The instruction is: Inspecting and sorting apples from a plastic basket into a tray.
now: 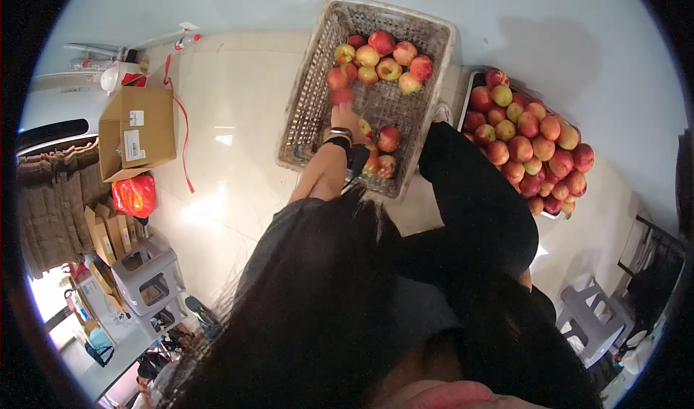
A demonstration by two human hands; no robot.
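My left hand, with a watch and a black band at the wrist, reaches into a worn plastic crate. Its fingertips touch a blurred red nectarine; whether they grip it is unclear. Several red and yellow nectarines lie in the far half of the crate. More fruit lies near its close end, partly hidden by my hand and arm. Beyond my bent knee, at the right, a second container is heaped with nectarines. My right hand is out of view.
The crate stands on a tiled floor beside a pale wall. At the left are an open cardboard box, a red plastic bag, a red strap and grey stools. Another grey stool is at the lower right.
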